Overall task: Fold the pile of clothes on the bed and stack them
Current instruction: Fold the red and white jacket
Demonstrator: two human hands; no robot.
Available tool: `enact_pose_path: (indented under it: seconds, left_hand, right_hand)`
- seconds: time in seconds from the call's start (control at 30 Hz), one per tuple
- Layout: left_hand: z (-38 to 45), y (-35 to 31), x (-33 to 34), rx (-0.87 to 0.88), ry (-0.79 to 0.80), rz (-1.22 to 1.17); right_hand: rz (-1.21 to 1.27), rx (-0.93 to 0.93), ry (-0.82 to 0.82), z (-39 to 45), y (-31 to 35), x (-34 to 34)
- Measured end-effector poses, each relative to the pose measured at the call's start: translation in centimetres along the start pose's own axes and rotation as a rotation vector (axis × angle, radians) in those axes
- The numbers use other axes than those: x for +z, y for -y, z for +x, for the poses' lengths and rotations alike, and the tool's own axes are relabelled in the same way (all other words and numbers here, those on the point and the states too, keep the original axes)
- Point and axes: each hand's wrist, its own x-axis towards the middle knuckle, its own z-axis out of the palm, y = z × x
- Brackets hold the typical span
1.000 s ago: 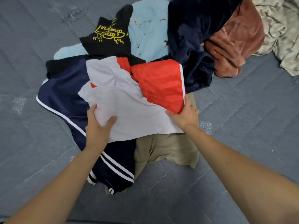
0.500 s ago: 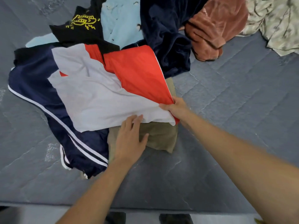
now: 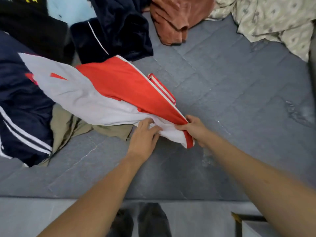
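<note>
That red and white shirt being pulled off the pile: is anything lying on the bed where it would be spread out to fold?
Nothing visible. Both the left hand and right hand already grip the red and white shirt, and the grey bed to its right is bare. The khaki garment lies under its left part.

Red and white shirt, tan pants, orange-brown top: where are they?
Red and white shirt [image 3: 119, 82], head view, on its red panel.
Tan pants [image 3: 63, 122], head view, on the bunched cloth.
Orange-brown top [image 3: 172, 19], head view, on its crumpled middle.
</note>
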Motion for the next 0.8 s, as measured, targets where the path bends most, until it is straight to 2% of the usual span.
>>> enact_pose_path:
  seconds: [0.17, 0.3, 0.47, 0.57, 0.7, 0.8]
  left_hand:
    - [-4.2, -4.3, 4.9, 0.136, 0.102, -0.051]
    - [-8.9, -6.2, 6.9, 0.150, 0.115, -0.001]
    - [-15.9, -8.7, 8.3, -0.100, -0.023, -0.037]
    - [-18.7, -11.4, 10.5, -0.248, -0.022, -0.188]
    - [-19.3, -15.3, 13.8, -0.457, 0.064, -0.584]
    - [-17.3, -17.7, 15.4, -0.555, -0.104, -0.793]
  right_hand:
    - [0.018, 0.088, 0.002, -4.6, -9.0, -4.2]
    - [-0.042, 0.060, -0.047, -8.4, -14.0, -4.4]
    - [0.045, -0.064, -0.171, -11.4, -15.8, -3.4]
    - [0.091, -0.128, -0.240, -12.0, -15.9, -3.7]
    - [0.145, -0.005, -0.063, -12.1, -15.6, -5.2]
    - [0.165, 0.031, 0.097, -12.2, -14.9, -6.1]
